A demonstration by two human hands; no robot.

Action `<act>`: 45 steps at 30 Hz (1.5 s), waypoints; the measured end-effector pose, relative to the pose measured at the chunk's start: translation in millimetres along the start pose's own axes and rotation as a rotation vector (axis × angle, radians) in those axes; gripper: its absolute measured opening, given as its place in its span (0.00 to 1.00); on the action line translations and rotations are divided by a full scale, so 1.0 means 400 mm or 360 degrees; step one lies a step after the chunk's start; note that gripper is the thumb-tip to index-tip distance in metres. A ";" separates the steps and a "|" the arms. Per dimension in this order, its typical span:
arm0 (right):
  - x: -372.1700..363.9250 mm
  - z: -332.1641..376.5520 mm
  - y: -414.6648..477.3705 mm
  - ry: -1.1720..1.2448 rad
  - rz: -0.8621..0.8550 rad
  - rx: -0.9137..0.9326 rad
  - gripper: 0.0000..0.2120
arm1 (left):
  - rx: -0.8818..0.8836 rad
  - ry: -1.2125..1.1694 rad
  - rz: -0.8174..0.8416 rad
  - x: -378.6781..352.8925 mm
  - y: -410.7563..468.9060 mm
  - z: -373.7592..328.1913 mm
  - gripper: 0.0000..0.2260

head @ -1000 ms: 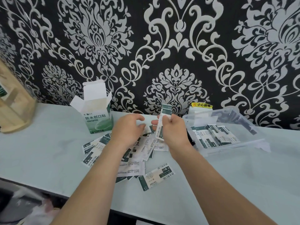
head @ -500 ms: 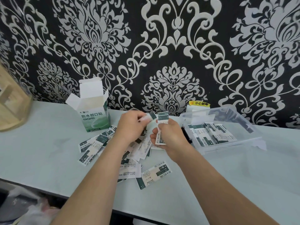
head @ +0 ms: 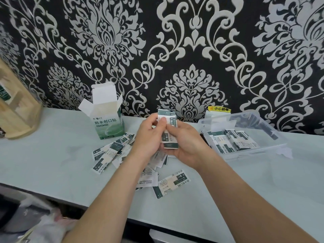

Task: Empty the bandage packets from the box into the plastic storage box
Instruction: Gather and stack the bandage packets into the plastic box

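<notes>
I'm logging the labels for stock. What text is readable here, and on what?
"防水创口贴": front of the open cardboard box.
"小心触电": yellow sticker behind the plastic storage box.
"防水创口贴": nearest loose packet on the table.
Held packets in the left hand and right hand, and all fine print: too small to read.

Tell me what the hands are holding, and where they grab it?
Both hold a stack of bandage packets, upright. The left hand pinches its upper half, thumb on the front; the right hand grips its lower half.
</notes>
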State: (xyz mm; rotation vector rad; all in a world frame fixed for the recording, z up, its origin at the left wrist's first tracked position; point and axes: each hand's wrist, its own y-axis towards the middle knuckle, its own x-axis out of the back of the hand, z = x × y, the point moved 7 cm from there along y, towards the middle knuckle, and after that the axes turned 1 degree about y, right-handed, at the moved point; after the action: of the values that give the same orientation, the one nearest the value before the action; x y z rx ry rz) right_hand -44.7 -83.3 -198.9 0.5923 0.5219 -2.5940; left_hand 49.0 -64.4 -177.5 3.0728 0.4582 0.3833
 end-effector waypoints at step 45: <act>0.046 0.025 -0.022 -0.0523 -0.0361 0.0162 0.10 | -0.0306 0.0686 0.0053 -0.010 -0.015 -0.025 0.14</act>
State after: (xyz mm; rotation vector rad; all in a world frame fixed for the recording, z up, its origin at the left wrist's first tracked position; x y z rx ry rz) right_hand -67.0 -86.1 -197.1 0.1345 0.3677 -2.8672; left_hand 41.1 -60.1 -169.2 2.8055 0.3484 1.0333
